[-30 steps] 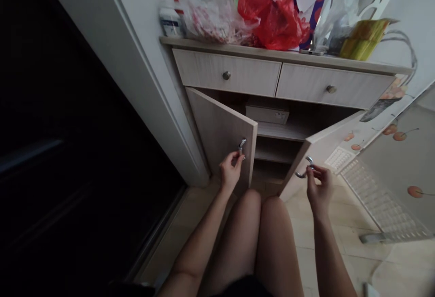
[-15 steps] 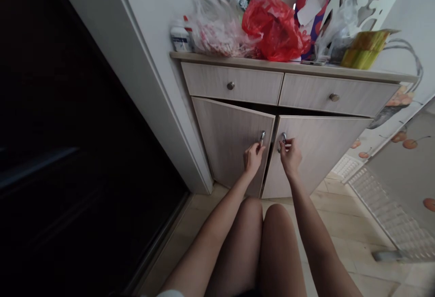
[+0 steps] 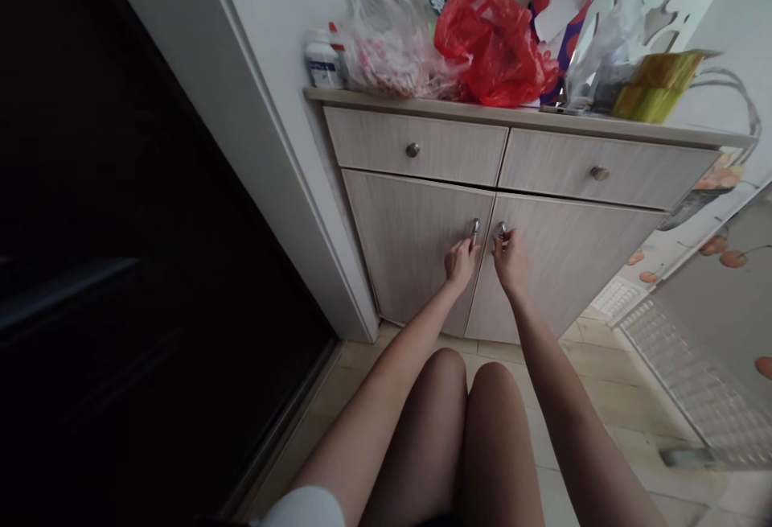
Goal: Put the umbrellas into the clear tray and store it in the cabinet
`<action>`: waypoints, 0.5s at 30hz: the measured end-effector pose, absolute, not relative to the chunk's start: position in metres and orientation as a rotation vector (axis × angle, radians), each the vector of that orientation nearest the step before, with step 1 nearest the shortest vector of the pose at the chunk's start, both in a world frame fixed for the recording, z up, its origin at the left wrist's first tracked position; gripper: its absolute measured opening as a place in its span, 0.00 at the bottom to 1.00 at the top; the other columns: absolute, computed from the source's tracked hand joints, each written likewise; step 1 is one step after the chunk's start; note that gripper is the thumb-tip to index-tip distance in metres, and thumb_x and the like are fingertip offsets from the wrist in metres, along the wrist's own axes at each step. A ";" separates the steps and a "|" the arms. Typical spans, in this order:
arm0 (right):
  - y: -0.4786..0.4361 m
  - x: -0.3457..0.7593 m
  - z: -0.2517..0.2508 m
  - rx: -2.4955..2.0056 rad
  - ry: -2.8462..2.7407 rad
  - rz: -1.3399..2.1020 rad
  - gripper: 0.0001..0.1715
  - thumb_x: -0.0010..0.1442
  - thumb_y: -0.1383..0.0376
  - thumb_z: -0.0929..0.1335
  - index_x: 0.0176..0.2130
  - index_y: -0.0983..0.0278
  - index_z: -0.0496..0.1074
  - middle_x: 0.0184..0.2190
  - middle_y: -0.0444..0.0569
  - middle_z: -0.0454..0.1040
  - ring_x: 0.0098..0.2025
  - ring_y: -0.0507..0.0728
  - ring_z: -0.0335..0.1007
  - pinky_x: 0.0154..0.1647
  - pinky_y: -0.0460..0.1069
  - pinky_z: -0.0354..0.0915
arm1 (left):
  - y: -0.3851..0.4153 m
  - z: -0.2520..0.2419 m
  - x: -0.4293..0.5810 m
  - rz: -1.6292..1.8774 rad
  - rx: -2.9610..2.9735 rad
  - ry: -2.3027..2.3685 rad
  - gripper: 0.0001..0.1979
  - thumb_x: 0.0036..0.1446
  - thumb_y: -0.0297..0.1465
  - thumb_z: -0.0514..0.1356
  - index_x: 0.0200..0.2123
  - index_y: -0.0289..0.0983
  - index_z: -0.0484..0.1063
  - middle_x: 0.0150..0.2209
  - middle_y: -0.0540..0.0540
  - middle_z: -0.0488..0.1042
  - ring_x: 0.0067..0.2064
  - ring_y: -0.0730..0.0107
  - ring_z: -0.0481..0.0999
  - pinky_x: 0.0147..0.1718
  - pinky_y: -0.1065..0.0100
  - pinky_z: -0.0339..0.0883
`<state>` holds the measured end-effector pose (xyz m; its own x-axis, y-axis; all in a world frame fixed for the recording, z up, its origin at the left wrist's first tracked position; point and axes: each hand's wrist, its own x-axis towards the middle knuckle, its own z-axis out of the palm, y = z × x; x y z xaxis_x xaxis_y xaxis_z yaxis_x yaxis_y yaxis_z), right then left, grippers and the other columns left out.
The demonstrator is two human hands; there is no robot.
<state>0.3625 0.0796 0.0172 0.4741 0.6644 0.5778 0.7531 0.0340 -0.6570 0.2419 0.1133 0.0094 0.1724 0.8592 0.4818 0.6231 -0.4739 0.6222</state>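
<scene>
I count two cabinet doors (image 3: 416, 249), both shut, in pale wood-grain laminate, below two drawers (image 3: 416, 145) with one round knob each. My left hand (image 3: 461, 263) pinches the left metal handle (image 3: 476, 229) in a narrow grip, and my right hand (image 3: 511, 260) pinches the right metal handle (image 3: 502, 230) just as narrowly. The two handles sit close together where the doors meet. One red plastic bag (image 3: 498, 44) rests on the cabinet top (image 3: 519, 117).

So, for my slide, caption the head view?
Left hand and right hand holding the door handles of a closed cabinet.
</scene>
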 end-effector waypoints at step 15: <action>0.102 0.370 0.015 -1.574 -1.156 0.032 0.23 0.65 0.47 0.61 0.42 0.64 0.66 0.31 0.49 0.74 0.32 0.56 0.69 0.35 0.49 0.57 | 0.134 0.009 0.252 1.173 2.120 1.376 0.09 0.65 0.26 0.57 0.45 0.33 0.76 0.41 0.37 0.77 0.42 0.62 0.75 0.41 0.67 0.62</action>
